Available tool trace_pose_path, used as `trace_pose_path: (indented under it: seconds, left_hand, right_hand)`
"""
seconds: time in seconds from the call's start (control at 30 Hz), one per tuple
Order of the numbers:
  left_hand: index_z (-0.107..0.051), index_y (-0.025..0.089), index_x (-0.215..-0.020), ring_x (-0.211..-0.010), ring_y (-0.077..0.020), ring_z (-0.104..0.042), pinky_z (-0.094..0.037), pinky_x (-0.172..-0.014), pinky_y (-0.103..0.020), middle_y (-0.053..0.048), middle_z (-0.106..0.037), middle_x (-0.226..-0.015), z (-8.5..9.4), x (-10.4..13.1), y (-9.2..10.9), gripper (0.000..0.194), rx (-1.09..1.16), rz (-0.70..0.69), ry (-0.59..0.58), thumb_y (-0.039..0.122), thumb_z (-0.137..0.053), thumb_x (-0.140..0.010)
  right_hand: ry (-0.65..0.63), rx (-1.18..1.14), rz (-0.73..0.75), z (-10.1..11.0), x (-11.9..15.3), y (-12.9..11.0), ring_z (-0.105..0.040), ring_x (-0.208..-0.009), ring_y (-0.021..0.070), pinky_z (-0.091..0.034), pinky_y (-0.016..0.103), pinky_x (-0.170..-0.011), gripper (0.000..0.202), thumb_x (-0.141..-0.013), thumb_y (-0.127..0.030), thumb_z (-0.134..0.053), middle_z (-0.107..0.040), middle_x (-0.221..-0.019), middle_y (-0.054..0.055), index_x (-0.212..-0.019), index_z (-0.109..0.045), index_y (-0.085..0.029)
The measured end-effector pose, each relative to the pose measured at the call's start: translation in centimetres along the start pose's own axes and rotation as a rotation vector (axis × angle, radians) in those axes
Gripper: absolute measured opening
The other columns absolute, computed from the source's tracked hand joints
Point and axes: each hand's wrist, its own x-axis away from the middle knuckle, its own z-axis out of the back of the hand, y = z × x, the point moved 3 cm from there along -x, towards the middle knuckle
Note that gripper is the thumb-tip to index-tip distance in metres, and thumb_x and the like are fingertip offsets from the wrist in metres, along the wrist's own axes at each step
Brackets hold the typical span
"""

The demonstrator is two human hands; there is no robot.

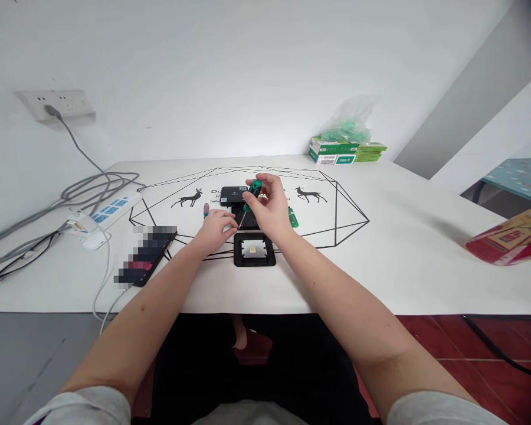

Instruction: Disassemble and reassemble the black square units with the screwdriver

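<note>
My right hand point(271, 208) is closed round a green and black screwdriver point(255, 189), whose thin shaft slants down to the left. Its tip is at the left edge of a dark case part point(248, 220). My left hand point(218, 228) has its fingers bent together beside the tip; whether they pinch something is too small to tell. Nearer me lies a black square housing point(272, 260) with a silver plate and a pale square in its middle. Behind the hands sits a black box point(232, 195). A green circuit board point(294, 218) is partly behind my right wrist.
A second screwdriver handle point(206, 209) stands behind my left hand. On the left are a phone point(159, 251), glasses point(24, 257), cables and a power strip point(115, 211). Green-white boxes point(334, 147) with a plastic bag are at the back; a red-yellow package point(508, 236) is right.
</note>
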Motion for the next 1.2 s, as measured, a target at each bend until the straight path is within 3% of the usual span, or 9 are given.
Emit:
trace_pose_path:
  seconds: [0.1,0.37,0.53,0.63,0.7,0.77,0.87,0.93,1.2]
  left_hand:
    - [-0.08,0.028,-0.099,-0.132,-0.0349,-0.057,-0.032,-0.131,-0.066,-0.007,-0.075,-0.127,0.1,-0.5,-1.0,0.016,-0.062,0.064,0.062,0.032,-0.065,-0.1]
    - [-0.084,0.031,-0.105,-0.133,-0.042,-0.054,-0.048,-0.116,-0.065,-0.011,-0.073,-0.118,-0.3,-1.2,-3.2,0.021,-0.145,0.221,0.121,0.032,-0.063,-0.101]
    - [-0.081,0.027,-0.127,-0.132,-0.0406,-0.055,-0.046,-0.118,-0.065,-0.013,-0.072,-0.128,0.3,-1.1,-3.0,0.039,-0.13,0.238,0.167,0.025,-0.049,-0.105]
    - [-0.077,0.024,-0.133,-0.136,-0.0366,-0.056,-0.04,-0.127,-0.061,-0.012,-0.072,-0.133,1.2,-0.6,-2.1,0.04,-0.068,0.173,0.174,0.027,-0.049,-0.104]
    - [-0.076,0.027,-0.132,-0.142,-0.0359,-0.053,-0.036,-0.13,-0.06,-0.01,-0.071,-0.137,1.6,0.2,-1.2,0.036,-0.026,0.097,0.127,0.034,-0.057,-0.102]
    - [-0.077,0.031,-0.129,-0.155,-0.0379,-0.042,-0.028,-0.135,-0.063,-0.008,-0.063,-0.154,1.6,1.1,-0.1,0.036,0.024,0.01,0.014,0.048,-0.07,-0.098]
    - [-0.076,0.034,-0.13,-0.169,-0.0457,-0.018,-0.026,-0.134,-0.071,-0.007,-0.043,-0.176,1.1,2.3,1.1,0.062,0.108,0.028,-0.278,0.064,-0.092,-0.078]
    - [-0.076,0.033,-0.128,-0.171,-0.048,-0.01,-0.025,-0.133,-0.073,-0.008,-0.037,-0.18,1.0,2.6,1.4,0.069,0.126,0.051,-0.375,0.066,-0.097,-0.071]
    - [-0.076,0.028,-0.119,-0.168,-0.0471,-0.018,-0.029,-0.134,-0.07,-0.012,-0.044,-0.172,0.8,2.2,1.8,0.066,0.15,-0.03,-0.358,0.061,-0.1,-0.068]
  right_hand:
    - [0.009,0.008,-0.015,0.1,0.0,0.2,-0.071,-0.114,0.025,-0.061,0.042,-0.08,0.045,-0.091,-0.043,-0.078,-0.076,-0.128,0.009,-0.128,-0.054,-0.032]
    - [-0.073,0.03,-0.021,-0.3,0.2,-0.1,-0.07,-0.104,0.023,-0.06,0.04,-0.079,0.044,-0.092,-0.045,-0.077,-0.076,-0.123,0.007,-0.127,-0.054,-0.032]
    - [-0.07,0.029,-0.029,-0.2,0.2,-0.4,-0.071,-0.105,0.0231,-0.061,0.039,-0.077,0.043,-0.091,-0.042,-0.077,-0.077,-0.12,0.007,-0.127,-0.055,-0.031]
    - [-0.05,0.018,-0.034,0.0,0.0,-0.4,-0.071,-0.107,0.0236,-0.061,0.039,-0.077,0.045,-0.091,-0.045,-0.079,-0.077,-0.12,0.007,-0.127,-0.055,-0.031]
    - [-0.038,0.016,-0.034,0.1,0.0,-0.4,-0.072,-0.107,0.0233,-0.061,0.038,-0.075,0.046,-0.09,-0.045,-0.08,-0.077,-0.119,0.006,-0.126,-0.056,-0.031]
    - [-0.032,0.021,-0.036,0.1,0.0,-0.4,-0.072,-0.106,0.0229,-0.06,0.037,-0.073,0.046,-0.089,-0.045,-0.08,-0.078,-0.116,0.006,-0.126,-0.057,-0.031]
    - [-0.041,0.033,-0.041,0.0,0.1,-0.6,-0.071,-0.103,0.0223,-0.058,0.035,-0.07,0.044,-0.089,-0.042,-0.079,-0.078,-0.113,0.006,-0.125,-0.058,-0.031]
    - [-0.061,0.036,-0.038,-0.1,0.3,-0.8,-0.071,-0.102,0.022,-0.057,0.035,-0.068,0.042,-0.089,-0.041,-0.078,-0.077,-0.111,0.005,-0.125,-0.058,-0.03]
    - [-0.215,0.115,-0.006,-0.7,1.3,-1.1,-0.074,-0.101,0.0233,-0.057,0.033,-0.065,0.039,-0.089,-0.037,-0.077,-0.075,-0.108,0.006,-0.124,-0.063,-0.028]
